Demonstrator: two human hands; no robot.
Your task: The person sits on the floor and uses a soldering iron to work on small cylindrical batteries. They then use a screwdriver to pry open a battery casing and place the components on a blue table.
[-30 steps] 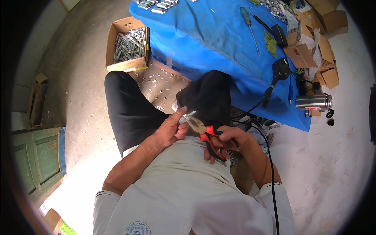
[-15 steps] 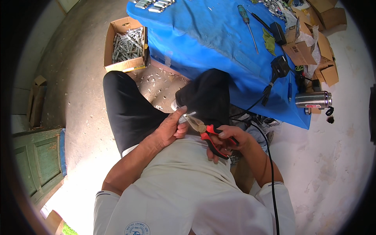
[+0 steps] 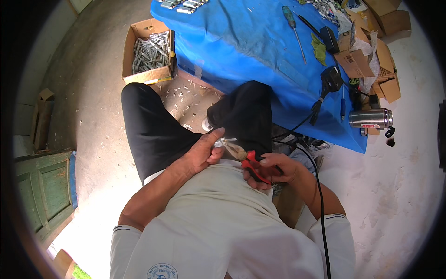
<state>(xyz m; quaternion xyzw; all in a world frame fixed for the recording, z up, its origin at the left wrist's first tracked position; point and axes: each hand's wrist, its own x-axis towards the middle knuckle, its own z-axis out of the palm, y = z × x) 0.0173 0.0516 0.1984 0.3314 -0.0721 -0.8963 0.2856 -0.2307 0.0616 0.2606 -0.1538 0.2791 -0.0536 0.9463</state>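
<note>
My left hand (image 3: 203, 151) is closed, thumb and fingers pinching a small clear-and-silver piece (image 3: 218, 143) above my lap. My right hand (image 3: 274, 169) is wrapped round the red-and-black handles of a pair of pliers (image 3: 236, 150). The plier jaws point up and left and meet the small piece right beside my left thumb. From the jaws a thin whitish bit (image 3: 231, 139) sticks out to the right. My fingers cover much of the small piece, so its exact kind cannot be made out.
A cardboard box (image 3: 147, 76) of slim silvery pieces stands on the floor, with white bits scattered nearby. The blue-covered table (image 3: 232, 46) holds a screwdriver (image 3: 294, 35), a black plug (image 3: 331, 79) and a steel flask (image 3: 370, 118). A black cable (image 3: 320, 186) runs past my right arm.
The plier handles have come closer together as my right hand squeezes. The jaws and the whitish bit have shifted slightly right and down; my left hand is nearly where it was.
</note>
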